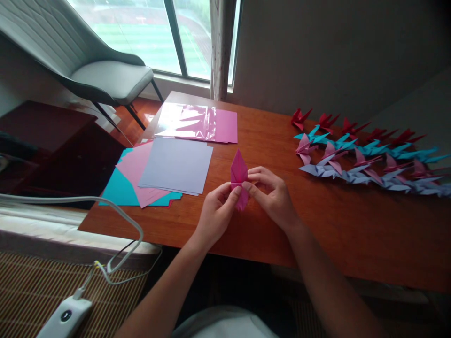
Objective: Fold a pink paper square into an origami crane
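Observation:
A magenta piece of folded origami paper [239, 168] is held up over the near part of the wooden table. It has a narrow diamond shape, its upper point upright and a crease across its middle. My left hand [219, 206] pinches it from the left, thumb at the middle fold. From the right, my right hand [269, 193] grips the same fold between thumb and fingers. Both thumbs nearly meet at the crease, and they hide part of it. The paper's lower end shows below the thumbs.
Rows of folded cranes in red, turquoise [313, 135], pink and lavender [324, 170] stand on the table's [260, 239] right. To the left lie lavender sheets [176, 164] over pink and turquoise ones, with a plastic-wrapped magenta stack [226, 126] behind. A white cable [123, 213] loops past the left edge.

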